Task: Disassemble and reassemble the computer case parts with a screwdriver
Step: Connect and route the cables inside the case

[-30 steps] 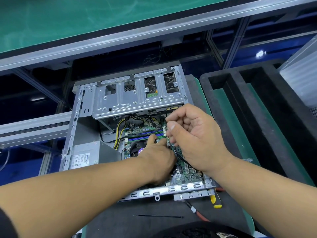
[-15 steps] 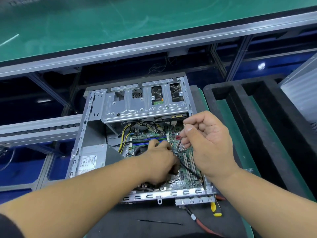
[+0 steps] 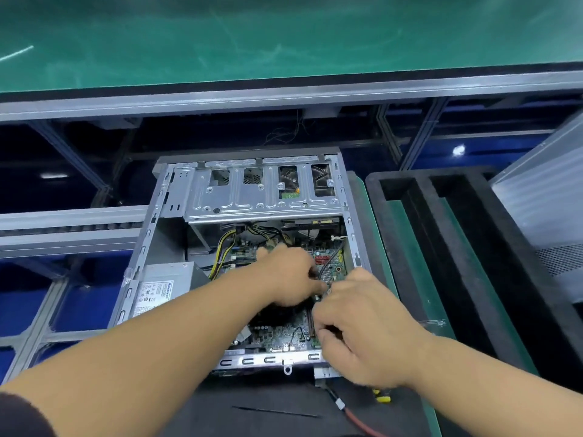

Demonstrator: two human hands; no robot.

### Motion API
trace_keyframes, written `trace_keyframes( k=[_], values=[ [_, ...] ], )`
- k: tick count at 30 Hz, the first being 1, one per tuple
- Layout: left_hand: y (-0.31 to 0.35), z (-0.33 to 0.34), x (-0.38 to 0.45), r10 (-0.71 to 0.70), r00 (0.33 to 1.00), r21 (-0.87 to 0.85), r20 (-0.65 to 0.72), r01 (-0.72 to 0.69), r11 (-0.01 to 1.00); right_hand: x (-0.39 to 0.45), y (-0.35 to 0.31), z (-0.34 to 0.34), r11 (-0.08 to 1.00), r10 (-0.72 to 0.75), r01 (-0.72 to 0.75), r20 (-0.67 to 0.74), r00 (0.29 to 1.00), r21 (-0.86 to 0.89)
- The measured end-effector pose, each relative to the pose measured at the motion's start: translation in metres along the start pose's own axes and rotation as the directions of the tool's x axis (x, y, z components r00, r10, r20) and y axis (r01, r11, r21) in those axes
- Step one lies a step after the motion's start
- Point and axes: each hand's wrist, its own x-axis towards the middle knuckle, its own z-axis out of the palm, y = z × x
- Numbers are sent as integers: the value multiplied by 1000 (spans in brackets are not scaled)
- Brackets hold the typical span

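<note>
Head view, from the left: the grey steel power-supply box sits in the open silver computer case. Left hand rests on the green motherboard, fingers blurred, grip unclear. A thin black cable runs away from the curled fingers of the right hand, which is nearer; whether they pinch it is hidden.

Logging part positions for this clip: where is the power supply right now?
In the head view, the grey power supply sits in the near-left corner of the open computer case, left of the motherboard and just beyond the left forearm.
</note>
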Motion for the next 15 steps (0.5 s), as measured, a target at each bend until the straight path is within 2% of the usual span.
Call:
trace_keyframes(
  k=[3, 7, 10, 12, 15],
  values=[
    [1, 4, 5, 39, 999, -79, -11, -39, 996, -2, 1, 2, 998, 21, -17, -58, 998, 59],
    [-5, 9, 1, 81, 996, -304, -36, -88, 949, -6, 5, 6, 956, 85, -10, -245, 966, 292],
    [-6, 12, -2, 163, 987, -377, -11, -155, 913, -10, 7, 12, 885, 251, -54, -377, 891, 462],
    [-8, 13, -1, 191, 982, -387, 8, -173, 906, -11, 8, 16, 842, 352, -100, -401, 846, 529],
    [-8, 18, 1, 181, 983, -324, 2, -171, 931, -9, 9, 17, 865, 323, -92, -408, 854, 492]
  ],
)
